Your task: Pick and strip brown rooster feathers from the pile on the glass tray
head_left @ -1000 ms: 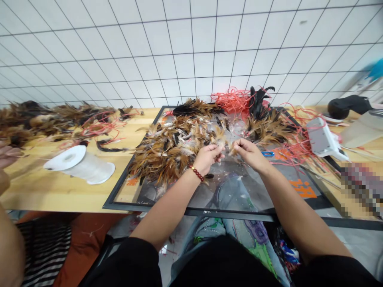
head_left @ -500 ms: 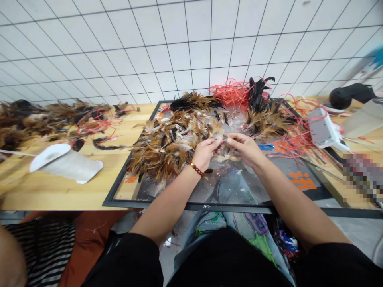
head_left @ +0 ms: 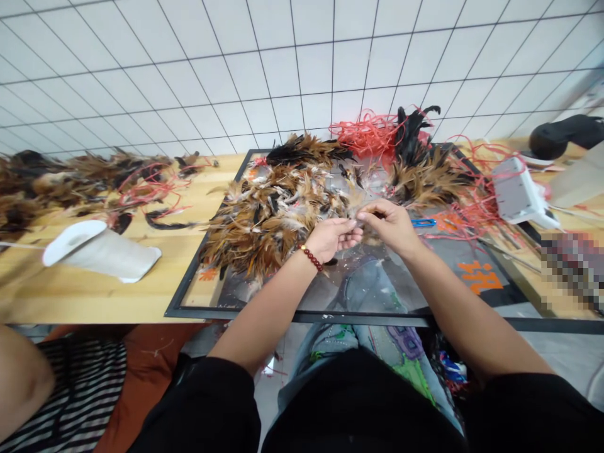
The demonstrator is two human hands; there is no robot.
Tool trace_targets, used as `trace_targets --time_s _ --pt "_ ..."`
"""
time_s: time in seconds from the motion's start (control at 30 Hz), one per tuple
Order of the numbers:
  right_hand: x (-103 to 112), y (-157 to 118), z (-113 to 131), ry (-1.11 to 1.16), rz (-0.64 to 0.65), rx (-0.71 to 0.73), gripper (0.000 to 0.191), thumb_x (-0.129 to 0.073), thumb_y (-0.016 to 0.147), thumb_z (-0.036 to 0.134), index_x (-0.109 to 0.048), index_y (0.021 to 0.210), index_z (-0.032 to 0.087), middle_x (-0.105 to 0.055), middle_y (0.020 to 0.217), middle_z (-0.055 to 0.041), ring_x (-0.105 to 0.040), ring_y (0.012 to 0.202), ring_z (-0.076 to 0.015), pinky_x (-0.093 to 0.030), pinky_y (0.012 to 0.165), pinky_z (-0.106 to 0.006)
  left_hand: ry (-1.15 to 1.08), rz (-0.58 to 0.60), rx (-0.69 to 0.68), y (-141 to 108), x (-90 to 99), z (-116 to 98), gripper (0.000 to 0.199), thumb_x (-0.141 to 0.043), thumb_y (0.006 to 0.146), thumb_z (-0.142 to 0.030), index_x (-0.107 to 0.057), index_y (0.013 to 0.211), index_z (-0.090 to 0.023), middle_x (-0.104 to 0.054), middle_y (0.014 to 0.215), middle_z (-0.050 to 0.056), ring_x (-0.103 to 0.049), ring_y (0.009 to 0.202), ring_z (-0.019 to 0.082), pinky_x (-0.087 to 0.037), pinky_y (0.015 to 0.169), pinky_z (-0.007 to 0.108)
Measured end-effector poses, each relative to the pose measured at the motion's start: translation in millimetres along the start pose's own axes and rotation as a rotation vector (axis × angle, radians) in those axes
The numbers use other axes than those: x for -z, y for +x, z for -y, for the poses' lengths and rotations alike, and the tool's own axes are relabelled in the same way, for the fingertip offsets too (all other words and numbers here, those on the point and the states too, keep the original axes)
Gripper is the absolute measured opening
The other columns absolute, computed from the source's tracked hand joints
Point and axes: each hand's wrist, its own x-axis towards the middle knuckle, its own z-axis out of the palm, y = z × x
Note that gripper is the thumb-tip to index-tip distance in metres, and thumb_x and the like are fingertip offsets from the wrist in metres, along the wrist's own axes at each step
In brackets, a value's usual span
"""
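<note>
My left hand point(head_left: 334, 239), with a dark red bead bracelet point(head_left: 311, 258) at its wrist, is closed in a pinch, palm partly up. My right hand point(head_left: 391, 228) pinches from the other side, and the fingertips of both hands meet. A pale brown, wispy feather point(head_left: 355, 199) shows just above the fingertips; its lower part is hidden by the fingers. To the left of my hands, close by, spreads a large heap of brown feathers point(head_left: 264, 233). Beyond my right hand lies a bunch of long brown and black feathers point(head_left: 429, 179).
A black-framed glass panel point(head_left: 283, 313) lies on the wooden table point(head_left: 189, 308). Red plastic strips point(head_left: 368, 135) are tangled at the back. A white spool point(head_left: 101, 251) lies left, a white device point(head_left: 516, 192) right, a blue-handled tool point(head_left: 423, 223) beside my right hand. Someone's knee point(head_left: 23, 380) is lower left.
Both hands have shifted slightly right, still meeting at the fingertips. My left hand has turned more palm-up, showing its lower fingers. The view has tilted a little downward.
</note>
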Motion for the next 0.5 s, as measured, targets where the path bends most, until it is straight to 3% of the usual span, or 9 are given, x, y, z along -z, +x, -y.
trace_targets --time_s 0.17,0.3,0.37,0.5 --pt "-3 -1 0 0.003 0.02 0.012 0.015 -0.071 0.077 0.034 -0.07 0.072 0.02 -0.068 0.075 -0.0022 -0.059 0.073 -0.0161 -0.046 0.073 -0.032 0.126 0.078 -0.019 1 1.2 3 0.016 -0.067 0.085 -0.014 -0.063 0.071 -0.008 -0.062 0.059 0.001 -0.056 0.048 0.005 -0.044 0.05 0.018" --pt "2 1 -7 -0.068 -0.145 -0.083 0.015 -0.067 0.079 0.034 -0.071 0.078 0.02 -0.066 0.076 -0.0021 -0.055 0.068 -0.0148 -0.044 0.068 -0.031 0.007 -0.019 -0.188 4 4.9 -2 0.014 -0.072 0.083 -0.021 -0.065 0.077 -0.011 -0.061 0.06 -0.001 -0.054 0.051 0.005 -0.043 0.053 0.018" --pt "6 1 -8 -0.154 -0.039 -0.074 0.013 -0.068 0.078 0.032 -0.072 0.076 0.02 -0.067 0.075 -0.0024 -0.055 0.067 -0.0152 -0.044 0.068 -0.031 -0.101 -0.111 -0.267 5 7.3 -5 0.014 -0.073 0.082 -0.023 -0.064 0.079 -0.012 -0.062 0.062 -0.002 -0.055 0.053 0.004 -0.042 0.055 0.017" --pt "7 -2 -6 -0.243 0.387 0.039 0.012 -0.072 0.072 0.029 -0.075 0.081 0.021 -0.069 0.079 -0.0042 -0.059 0.072 -0.0178 -0.044 0.072 -0.032 -0.207 -0.198 -0.331 7 9.4 -10 0.013 -0.071 0.083 -0.022 -0.063 0.08 -0.013 -0.062 0.065 -0.002 -0.055 0.054 0.004 -0.042 0.056 0.017"
